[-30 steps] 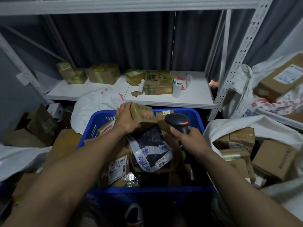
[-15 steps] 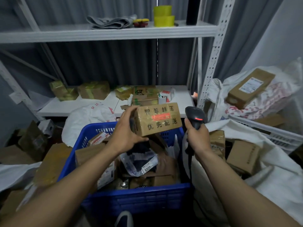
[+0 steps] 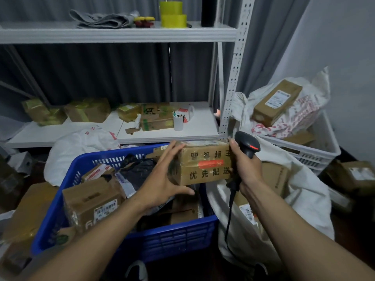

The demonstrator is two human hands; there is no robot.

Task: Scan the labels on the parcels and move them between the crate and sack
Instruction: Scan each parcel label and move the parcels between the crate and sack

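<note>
A taped cardboard parcel (image 3: 205,163) with black characters and a red strip hangs above the right end of the blue crate (image 3: 125,242). My left hand (image 3: 162,179) grips its left end, fingers spread over top and bottom. My right hand (image 3: 244,169) holds a black barcode scanner (image 3: 246,144) with a red light, its cable hanging down, and its thumb touches the parcel's right edge. The crate holds several boxes and a dark plastic mailer (image 3: 138,169). The white sack (image 3: 300,199) with boxes inside lies open to the right.
A white metal shelf rack (image 3: 233,78) stands behind, with taped boxes and a white cup (image 3: 178,122) on its lower board. A white crate (image 3: 316,151) with a sack and box sits at the right. Loose boxes (image 3: 28,216) crowd the floor at the left.
My left hand lifted the parcel out of the crate and carried it right, up against my right hand and the scanner. The camera tilted upward, bringing the upper shelf into view.
</note>
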